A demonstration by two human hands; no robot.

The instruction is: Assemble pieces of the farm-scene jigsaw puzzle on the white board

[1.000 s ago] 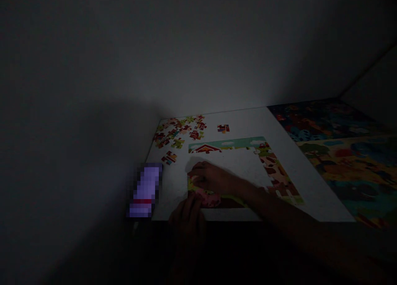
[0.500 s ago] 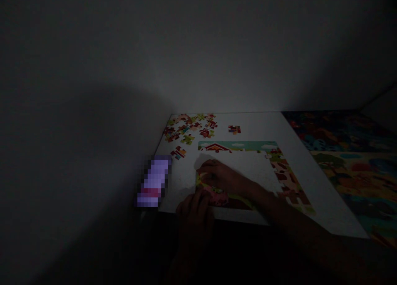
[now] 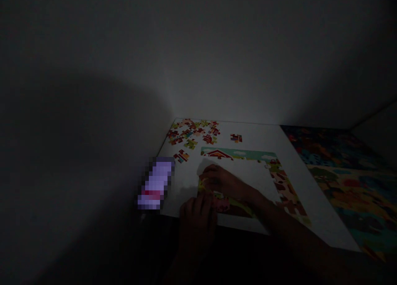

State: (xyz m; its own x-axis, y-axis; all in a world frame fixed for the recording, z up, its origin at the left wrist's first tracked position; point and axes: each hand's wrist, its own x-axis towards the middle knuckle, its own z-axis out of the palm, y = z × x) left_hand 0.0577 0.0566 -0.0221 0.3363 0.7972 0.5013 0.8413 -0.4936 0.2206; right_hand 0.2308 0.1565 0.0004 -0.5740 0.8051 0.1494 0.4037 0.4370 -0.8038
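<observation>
A jigsaw puzzle border [image 3: 290,194] lies on the white tabletop, with a red barn roof [image 3: 217,153] along its top strip and a pink animal [image 3: 221,205] at lower left. My right hand [image 3: 221,181] reaches in from the right, its fingers bent down and pressed together on a puzzle piece at the border's left side; the piece is mostly covered. Just below, my left hand [image 3: 198,212] rests with its fingers stretched over the puzzle's lower left corner, at the table's front edge. The dim light hides detail under both hands.
Loose puzzle pieces [image 3: 194,132] lie heaped at the back left. One piece [image 3: 181,156] sits left of the border, and another small joined bit [image 3: 236,138] behind it. A blurred lit phone [image 3: 156,184] stands at the left edge. Colourful pictures [image 3: 350,181] cover the right side.
The view has tilted and shifted slightly, so the table sits a little lower. Both hands stay at the puzzle's left side, the left fingers lying slightly closer to the right hand.
</observation>
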